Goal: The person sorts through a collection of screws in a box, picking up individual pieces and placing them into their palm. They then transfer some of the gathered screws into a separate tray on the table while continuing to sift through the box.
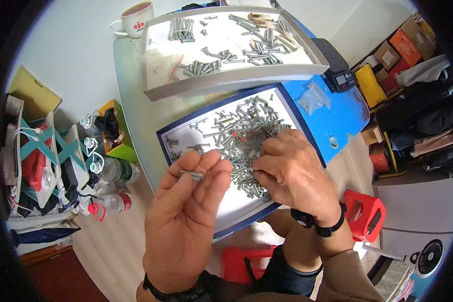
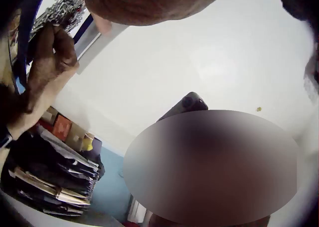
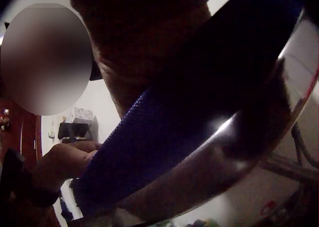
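Observation:
In the head view the left hand (image 1: 186, 216), palm up, holds a small screw (image 1: 191, 174) between thumb and fingers. The right hand (image 1: 294, 176) reaches into a blue-edged box (image 1: 183, 125) with its fingers bent down at a pile of screws (image 1: 239, 143); whether they pinch one is hidden. Several screws lie apart from the pile at the box's left side. The left wrist view shows the right hand (image 2: 52, 62) over the pile. In the right wrist view the box's blue side (image 3: 149, 132) fills much of the picture, with the left hand (image 3: 67, 159) behind it.
Behind stands a grey box (image 1: 226, 75) with sorted groups of screws and a clear bag. Around the table are a mug (image 1: 137, 22), a black scale (image 1: 332, 65), a small plastic bag (image 1: 313, 98), bottles (image 1: 118, 171) at left and a red stool (image 1: 362, 215) at right.

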